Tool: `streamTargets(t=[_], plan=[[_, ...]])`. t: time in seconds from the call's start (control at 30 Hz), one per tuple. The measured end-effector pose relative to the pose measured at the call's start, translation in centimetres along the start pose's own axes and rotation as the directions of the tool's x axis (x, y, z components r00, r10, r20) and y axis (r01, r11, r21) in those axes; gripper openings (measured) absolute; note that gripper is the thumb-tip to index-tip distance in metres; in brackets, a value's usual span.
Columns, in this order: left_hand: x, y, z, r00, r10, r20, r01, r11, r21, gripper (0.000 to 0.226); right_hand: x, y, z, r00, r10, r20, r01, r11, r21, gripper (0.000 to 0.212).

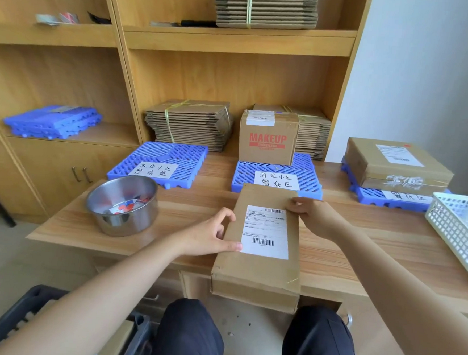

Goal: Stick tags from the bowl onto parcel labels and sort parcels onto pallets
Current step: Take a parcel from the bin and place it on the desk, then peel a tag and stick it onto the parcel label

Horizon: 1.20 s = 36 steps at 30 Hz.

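Dark-trousered knees sit below a flat cardboard parcel that overhangs the near edge of the table. The left hand grips its left side and the right hand pinches its right edge. If either lets go, the parcel may tip off. The bowl of tags stands to the left.

At the worktop's near edge the parcel is plain brown cardboard with a white label printed with black text and barcodes. Toward the left edge the bowl is bare silver steel and holds red, blue and white tags. Along the far edge the left pallet, middle pallet and right pallet are bright blue, the first two with diagonal slats, and each carries one of the white paper signs handwritten in black. The middle one bears a brown box lettered MAKEUP in red, the worktop is pale streaky wood grain, and the basket at its right edge is white lattice.
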State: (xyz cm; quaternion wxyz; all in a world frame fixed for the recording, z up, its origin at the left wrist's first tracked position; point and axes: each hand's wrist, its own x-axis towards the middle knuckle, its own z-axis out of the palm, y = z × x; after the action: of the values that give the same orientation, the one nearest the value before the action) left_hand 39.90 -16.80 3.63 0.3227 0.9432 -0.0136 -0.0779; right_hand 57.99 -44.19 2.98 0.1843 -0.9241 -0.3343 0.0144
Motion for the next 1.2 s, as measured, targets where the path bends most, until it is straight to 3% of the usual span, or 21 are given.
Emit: streamTargets(t=[0.13,0.4,0.63,1.2], plan=[[1.4,0.5,0.5,1.0,0.022,-0.021,-0.021,0.999,0.045,0.059,-0.2,0.4,-0.6,1.0,-0.011,-0.029,0.011,1.0,0.01,0.043],[6.2,-0.7,-1.9,0.977,0.07,-0.201,-0.045,0.991,0.129,0.037,1.6,1.0,-1.1,0.972,-0.15,-0.183,0.149,0.989,-0.02,0.026],[10.8,-1.7,-2.9,0.937,0.123,-0.326,-0.089,0.989,0.116,0.017,4.2,0.7,-0.5,0.968,-0.101,-0.229,0.121,0.99,0.077,0.028],[13.9,-4.9,-1.8,0.922,0.069,-0.38,-0.017,0.99,0.138,0.027,6.5,0.9,0.4,0.93,-0.233,-0.284,0.27,0.958,0.1,0.029]])
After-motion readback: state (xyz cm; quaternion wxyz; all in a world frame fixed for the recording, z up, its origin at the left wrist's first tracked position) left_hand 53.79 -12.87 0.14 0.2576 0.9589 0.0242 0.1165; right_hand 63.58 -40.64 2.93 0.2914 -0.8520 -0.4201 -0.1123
